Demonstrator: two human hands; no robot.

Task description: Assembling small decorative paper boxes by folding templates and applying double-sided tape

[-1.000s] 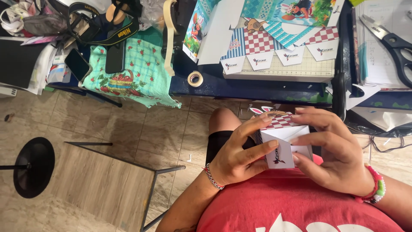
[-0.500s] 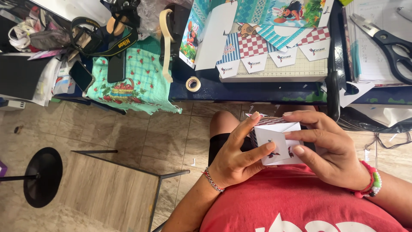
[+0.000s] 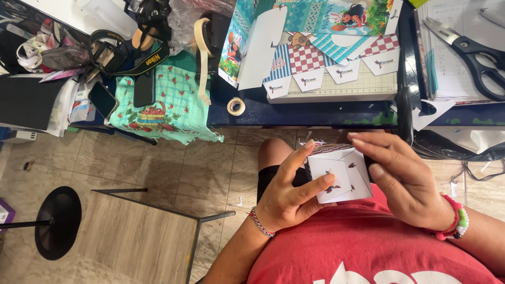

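Gripping a small folded paper box (image 3: 339,171) above the lap, left hand (image 3: 289,194) pinches its near flap between thumb and fingers; right hand (image 3: 402,181) curls fingers over its far side; printed box cutouts (image 3: 315,63) lie on the cutting mat (image 3: 363,87); scissors (image 3: 468,50) rest at right.

Floor: beige stone-look tiles (image 3: 173,173), evenly lit.
Table: dark blue edge (image 3: 315,114), crowded, running across the top.
Stool: round black base (image 3: 58,221) at lower left.
Side table: pale wood top (image 3: 137,242) on thin metal legs.
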